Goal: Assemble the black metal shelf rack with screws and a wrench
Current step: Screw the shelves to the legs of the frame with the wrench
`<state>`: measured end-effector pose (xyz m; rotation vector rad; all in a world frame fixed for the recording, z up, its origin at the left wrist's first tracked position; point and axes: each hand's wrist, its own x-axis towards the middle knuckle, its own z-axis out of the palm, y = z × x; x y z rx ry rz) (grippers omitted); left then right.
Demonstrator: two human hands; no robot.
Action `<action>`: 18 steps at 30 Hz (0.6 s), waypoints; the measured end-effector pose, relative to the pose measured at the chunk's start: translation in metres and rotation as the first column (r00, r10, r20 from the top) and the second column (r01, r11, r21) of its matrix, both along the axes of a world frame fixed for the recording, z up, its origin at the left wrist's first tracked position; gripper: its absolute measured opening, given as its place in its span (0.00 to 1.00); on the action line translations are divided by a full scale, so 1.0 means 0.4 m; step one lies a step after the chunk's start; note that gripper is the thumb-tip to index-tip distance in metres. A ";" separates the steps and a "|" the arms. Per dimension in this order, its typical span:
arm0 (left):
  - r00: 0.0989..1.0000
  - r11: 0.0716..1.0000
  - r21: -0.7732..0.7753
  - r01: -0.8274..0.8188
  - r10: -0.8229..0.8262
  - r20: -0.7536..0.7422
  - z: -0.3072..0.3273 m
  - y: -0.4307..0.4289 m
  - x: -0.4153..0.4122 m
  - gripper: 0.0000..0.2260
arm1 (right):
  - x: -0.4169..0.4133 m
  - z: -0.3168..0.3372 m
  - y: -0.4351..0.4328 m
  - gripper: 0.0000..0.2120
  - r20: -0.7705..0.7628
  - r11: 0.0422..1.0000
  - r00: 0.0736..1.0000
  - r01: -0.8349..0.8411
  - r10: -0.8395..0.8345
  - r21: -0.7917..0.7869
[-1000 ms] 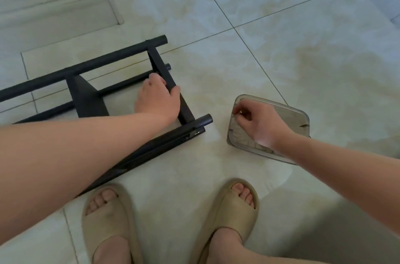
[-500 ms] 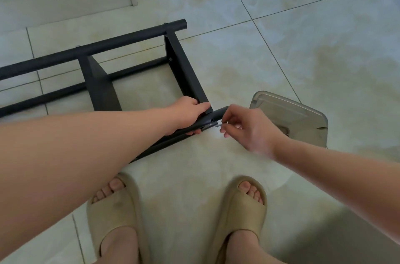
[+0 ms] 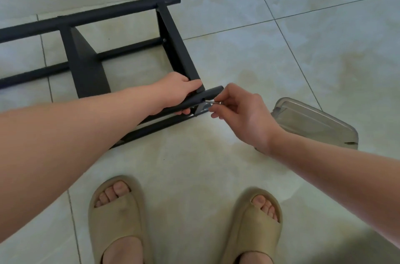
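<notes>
Head view: the rack (image 3: pixel 86 69) lies on the floor (image 3: pixel 303 25) at 10 o'clock. A second ago the right hand (image 3: pixel 240 112) was at the box (image 3: pixel 313 121); now it pinches a screw (image 3: pixel 211 102) at the hole in the near tube (image 3: pixel 213 91), which the left hand (image 3: pixel 177 92) grips. Threading can likely begin. What the box at 3 o'clock holds, I cannot tell.
</notes>
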<state>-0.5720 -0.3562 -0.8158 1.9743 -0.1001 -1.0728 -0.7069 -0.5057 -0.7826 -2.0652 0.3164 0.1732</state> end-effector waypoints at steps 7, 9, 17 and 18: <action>1.000 0.999 -0.032 -0.020 0.020 -0.001 -0.012 0.001 0.002 0.17 | 0.020 -0.042 0.016 0.07 0.012 0.999 1.000 0.028 -0.027 -0.041; 1.000 0.999 -0.044 -0.026 0.026 -0.004 -0.014 0.002 0.004 0.19 | 0.017 -0.044 0.008 0.07 0.018 0.997 1.000 0.013 -0.012 -0.073; 1.000 0.999 -0.032 -0.025 0.025 -0.009 -0.015 0.008 -0.004 0.19 | 0.016 -0.040 0.015 0.05 0.103 0.983 0.994 -0.027 0.047 -0.183; 1.000 0.999 -0.031 -0.023 0.022 -0.005 -0.013 0.009 -0.006 0.19 | 0.020 -0.039 0.014 0.04 0.112 0.979 0.992 -0.036 0.059 -0.199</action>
